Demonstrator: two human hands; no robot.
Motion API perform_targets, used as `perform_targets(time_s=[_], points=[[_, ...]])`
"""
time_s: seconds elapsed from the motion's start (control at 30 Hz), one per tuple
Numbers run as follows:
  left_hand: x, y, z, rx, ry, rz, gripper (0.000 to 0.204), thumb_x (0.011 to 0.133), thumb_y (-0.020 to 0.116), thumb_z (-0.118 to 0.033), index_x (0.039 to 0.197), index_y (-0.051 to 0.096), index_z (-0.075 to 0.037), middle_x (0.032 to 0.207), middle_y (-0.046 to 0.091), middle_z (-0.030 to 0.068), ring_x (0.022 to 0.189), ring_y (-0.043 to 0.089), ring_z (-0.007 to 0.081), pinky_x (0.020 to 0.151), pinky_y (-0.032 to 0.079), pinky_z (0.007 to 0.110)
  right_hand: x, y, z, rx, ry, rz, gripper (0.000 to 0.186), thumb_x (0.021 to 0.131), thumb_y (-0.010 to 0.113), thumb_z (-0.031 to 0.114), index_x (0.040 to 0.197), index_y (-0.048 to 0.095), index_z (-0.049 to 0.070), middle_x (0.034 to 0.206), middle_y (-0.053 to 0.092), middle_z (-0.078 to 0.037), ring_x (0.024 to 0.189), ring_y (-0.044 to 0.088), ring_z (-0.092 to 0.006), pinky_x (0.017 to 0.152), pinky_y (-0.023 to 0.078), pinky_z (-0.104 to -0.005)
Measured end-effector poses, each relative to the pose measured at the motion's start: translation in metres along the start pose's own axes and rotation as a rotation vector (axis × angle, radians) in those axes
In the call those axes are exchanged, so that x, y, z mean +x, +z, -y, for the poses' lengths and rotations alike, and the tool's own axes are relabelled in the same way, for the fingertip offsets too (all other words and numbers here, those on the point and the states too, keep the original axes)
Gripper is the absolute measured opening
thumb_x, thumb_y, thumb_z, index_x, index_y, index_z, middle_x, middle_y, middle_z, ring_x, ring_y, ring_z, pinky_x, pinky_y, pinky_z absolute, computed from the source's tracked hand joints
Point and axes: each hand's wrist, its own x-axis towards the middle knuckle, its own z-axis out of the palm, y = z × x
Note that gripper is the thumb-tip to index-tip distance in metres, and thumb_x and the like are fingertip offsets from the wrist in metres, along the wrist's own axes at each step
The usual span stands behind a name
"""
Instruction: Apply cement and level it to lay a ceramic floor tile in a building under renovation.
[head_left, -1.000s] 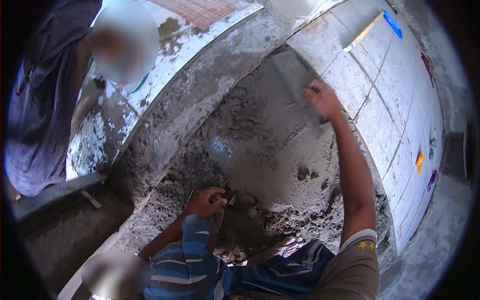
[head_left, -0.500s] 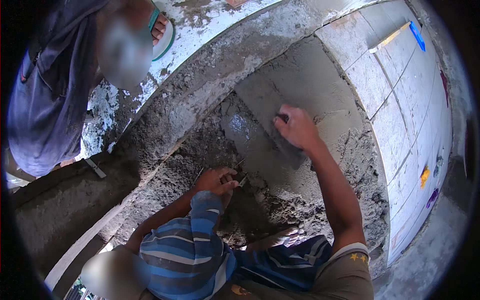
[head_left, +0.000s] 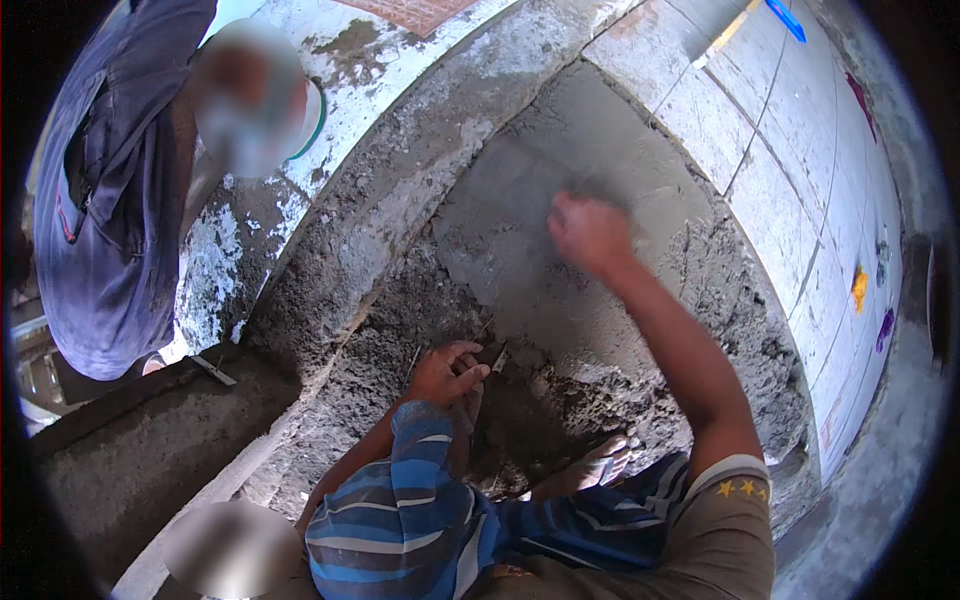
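Note:
My right hand (head_left: 590, 235) grips a flat plastering float, blurred by motion, over wet grey cement (head_left: 665, 195); a dark smear (head_left: 600, 188) shows beside the knuckles. The float's outline is too smeared to trace. The smoothed cement gives way to rough, crumbly mortar (head_left: 590, 385) nearer me. Beside my bent knee in blue striped shorts (head_left: 380, 510), my left hand (head_left: 450, 375) hangs loosely, fingers a little bent and thumb apart, with nothing seen in it. Just right of those fingers lies a small pale strip (head_left: 502, 358) on the rough mortar.
White tiles (head_left: 740, 140) border the cement on the right, carrying a blue-and-yellow tool (head_left: 735, 30) and a yellow scrap (head_left: 859, 288). A raised concrete edge (head_left: 370, 215) curves along the left. Beyond it stands another person in dark trousers (head_left: 110, 220). A reddish tile (head_left: 415, 12) lies at the top.
My right hand has slid the float slightly away and to the right across the cement, and it is now blurred. My left hand stays by the knee. The whole view has shifted.

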Motion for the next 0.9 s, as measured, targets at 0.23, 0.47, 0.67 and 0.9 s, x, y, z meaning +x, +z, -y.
perform_targets(time_s=[0.23, 0.47, 0.67, 0.9], points=[[-0.003, -0.004, 0.005, -0.002, -0.012, 0.02, 0.053, 0.089, 0.073, -0.033, 0.129, 0.058, -0.003, 0.097, 0.069, 0.0093, 0.086, 0.067, 0.0202, 0.076, 0.054, 0.037, 0.034, 0.0, -0.066, 0.296, 0.077, -0.091, 0.025, 0.088, 0.057, 0.027, 0.098, 0.062, 0.004, 0.096, 0.066, -0.023, 0.093, 0.063, -0.0429, 0.081, 0.051, -0.0534], [0.01, -0.001, -0.005, -0.057, -0.059, 0.083, 0.05, 0.084, 0.076, -0.03, 0.124, 0.062, -0.004, 0.092, 0.068, 0.0088, 0.084, 0.066, 0.0188, 0.076, 0.054, 0.035, -0.046, 0.003, 0.009, 0.212, -0.147, 0.253, 0.026, 0.089, 0.058, 0.032, 0.098, 0.059, 0.007, 0.082, 0.067, -0.021, 0.081, 0.066, -0.0419, 0.071, 0.052, -0.0543], [-0.003, -0.016, -0.008, -0.095, -0.115, 0.049, 0.055, 0.082, 0.08, -0.028, 0.128, 0.06, -0.004, 0.093, 0.067, 0.0065, 0.086, 0.064, 0.0166, 0.077, 0.053, 0.034, 0.018, -0.013, -0.042, -0.002, 0.018, 0.016, 0.03, 0.09, 0.056, 0.033, 0.105, 0.06, 0.007, 0.085, 0.068, -0.02, 0.081, 0.067, -0.0382, 0.067, 0.052, -0.0542], [-0.005, -0.018, 0.001, -0.117, -0.094, 0.016, 0.056, 0.081, 0.081, -0.029, 0.127, 0.06, -0.005, 0.095, 0.067, 0.0068, 0.084, 0.065, 0.0174, 0.08, 0.054, 0.034, 0.099, -0.029, -0.143, -0.005, 0.123, -0.133, 0.028, 0.087, 0.061, 0.032, 0.102, 0.063, 0.007, 0.093, 0.068, -0.021, 0.088, 0.067, -0.0411, 0.077, 0.053, -0.0532]])
